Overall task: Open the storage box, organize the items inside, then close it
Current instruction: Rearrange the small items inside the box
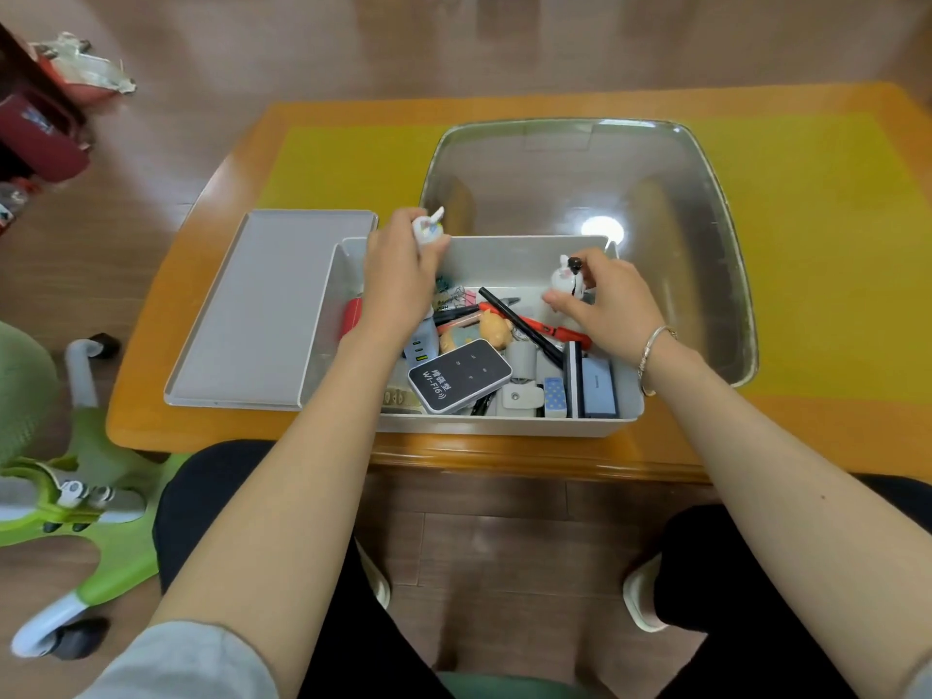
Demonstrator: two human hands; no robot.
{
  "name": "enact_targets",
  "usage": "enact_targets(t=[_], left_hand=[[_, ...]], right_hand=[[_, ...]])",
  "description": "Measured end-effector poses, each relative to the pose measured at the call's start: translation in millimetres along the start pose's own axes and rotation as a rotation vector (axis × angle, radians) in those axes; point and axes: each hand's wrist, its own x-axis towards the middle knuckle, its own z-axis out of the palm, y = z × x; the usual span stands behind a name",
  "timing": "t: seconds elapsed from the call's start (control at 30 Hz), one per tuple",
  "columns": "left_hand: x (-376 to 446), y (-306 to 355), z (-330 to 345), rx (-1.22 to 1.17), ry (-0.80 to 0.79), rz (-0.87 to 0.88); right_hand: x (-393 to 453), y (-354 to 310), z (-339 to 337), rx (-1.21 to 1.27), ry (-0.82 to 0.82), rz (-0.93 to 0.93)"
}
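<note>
Open storage box (504,426) being sorted on the tabletop (832,274).
A small white figurine (428,228) is gripped by the left hand (398,285); another white figurine (566,281) is pinched in the right hand's (610,305) fingers, above the cluttered box; its lid (252,310) lies beside it.

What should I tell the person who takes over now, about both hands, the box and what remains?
Left hand: grips a small white figure over the storage box, far left corner.
Right hand: pinches another white figure above the right side.
Lid: off, lying on the table to the left of the box.
Done: box opened.
Left: place both figures, sort the jumbled contents such as the Wi-Fi device, then put the lid on.
</note>
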Motion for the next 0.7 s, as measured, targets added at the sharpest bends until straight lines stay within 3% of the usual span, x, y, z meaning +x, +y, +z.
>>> enact_targets(t=[0.13,0.27,0.43,0.7], left_hand=[[-21.8,15.2,17.0,-0.091,-0.054,0.059],[-31.3,21.9,33.2,-0.124,-0.242,0.057],[-15.7,26.7,54.3,-0.012,-0.374,0.078],[6.2,17.2,79.5,0.068,-0.483,0.019]], right_hand=[[-0.5,0.4,1.1,0.132,0.094,0.042],[-3.6,-2.3,0.3,0.292,0.163,0.092],[-7.1,-2.8,-3.0,0.492,0.262,0.112],[-4.0,5.3,1.8,0.409,0.305,0.081]])
